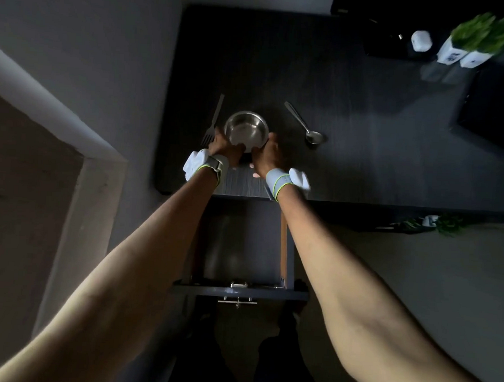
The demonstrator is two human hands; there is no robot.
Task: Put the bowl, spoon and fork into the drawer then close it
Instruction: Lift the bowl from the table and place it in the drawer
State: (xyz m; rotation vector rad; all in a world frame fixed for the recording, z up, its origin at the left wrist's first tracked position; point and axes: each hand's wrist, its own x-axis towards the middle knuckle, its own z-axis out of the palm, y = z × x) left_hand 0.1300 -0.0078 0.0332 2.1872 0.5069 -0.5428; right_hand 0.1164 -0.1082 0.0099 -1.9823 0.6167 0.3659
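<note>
I observe a round, shiny stainless-steel bowl (246, 129) standing upright on the dark wood-grain tabletop (363, 155), near its front edge and directly beyond the open drawer. The left hand (223, 147) is closed on the bowl's near-left rim and the right hand (268, 153) on its near-right rim; both hands clasp the bowl between them, fingers curled against its wall. I cannot tell whether the bowl's base is lifted or touching the tabletop. Each wrist carries a pale grey band with a yellow-green edge (276, 182) and a white unit fastened to it. A slim silver metal fork (213, 121) lies flat on the tabletop just left of the bowl, tines toward the near side, handle pointing far; the left hand's knuckles sit right by the tines, contact not determinable. A silver metal spoon (304, 124) lies to the right of the bowl, apart from it, its bowl end nearer and to the right, handle angled far-left. The dark grey drawer (242, 248) stands pulled out toward me below the table edge, between the two forearms, its interior showing nothing I can make out in the dim light; a metal handle (237, 301) is on its front panel. At the far right of the tabletop stand white square pots with green plants (471, 41).
</note>
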